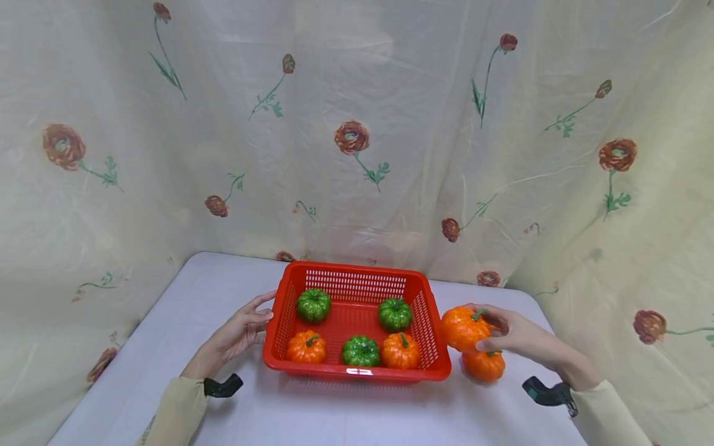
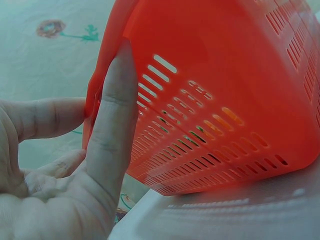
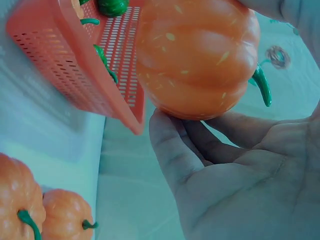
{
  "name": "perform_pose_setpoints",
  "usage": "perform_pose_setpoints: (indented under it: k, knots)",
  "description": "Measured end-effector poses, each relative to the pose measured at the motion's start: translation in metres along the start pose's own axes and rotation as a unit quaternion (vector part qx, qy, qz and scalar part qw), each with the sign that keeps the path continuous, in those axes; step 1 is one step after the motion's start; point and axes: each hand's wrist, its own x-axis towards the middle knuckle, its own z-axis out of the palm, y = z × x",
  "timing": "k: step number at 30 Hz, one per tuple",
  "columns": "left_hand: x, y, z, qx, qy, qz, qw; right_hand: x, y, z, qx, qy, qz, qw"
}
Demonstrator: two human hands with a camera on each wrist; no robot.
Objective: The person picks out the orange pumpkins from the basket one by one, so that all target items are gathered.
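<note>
My left hand (image 1: 241,331) pinches the left rim of a red plastic basket (image 1: 312,367), fingers and thumb on either side of the edge in the left wrist view. In my right hand (image 1: 519,336) is an orange toy pumpkin (image 1: 464,329) with a green stem, gripped between thumb and fingers beside the basket's right rim. Below it another orange pumpkin (image 1: 484,367) sits on the table, partly covered in the head view. The right wrist view shows two pumpkins there, one being a larger pumpkin (image 3: 17,200). Inside the basket lie several green and orange pumpkins, including a green one (image 1: 313,305).
The basket stands on a table with a white cover (image 1: 223,279). A floral curtain (image 1: 357,80) hangs behind and at both sides. Black wrist bands with cameras, such as the left band (image 1: 222,386), sit on both forearms.
</note>
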Motion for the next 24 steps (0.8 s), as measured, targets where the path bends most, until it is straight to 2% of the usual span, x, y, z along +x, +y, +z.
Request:
perform_pose_setpoints:
  k: [5, 10, 13, 18, 24]
  knots:
    - [0.001, 0.000, -0.001, 0.002, -0.003, 0.002, 1.0000, -0.009, 0.009, -0.004, -0.004, 0.016, 0.001, 1.000]
    - [0.001, -0.001, 0.000, 0.002, 0.010, -0.004, 0.9999, -0.019, 0.021, -0.009, 0.026, 0.021, 0.042, 0.999]
    - [0.001, -0.001, 0.000, 0.002, 0.012, -0.004, 0.9999, -0.025, 0.029, -0.012, 0.036, 0.028, 0.044, 0.998]
    - [0.000, -0.001, -0.001, 0.003, 0.002, 0.000, 1.0000, -0.035, 0.044, -0.018, 0.027, 0.046, 0.051, 0.997]
    - [0.000, 0.000, 0.000, -0.004, 0.013, -0.007, 0.9999, -0.047, 0.066, -0.024, 0.017, 0.058, 0.081, 0.995]
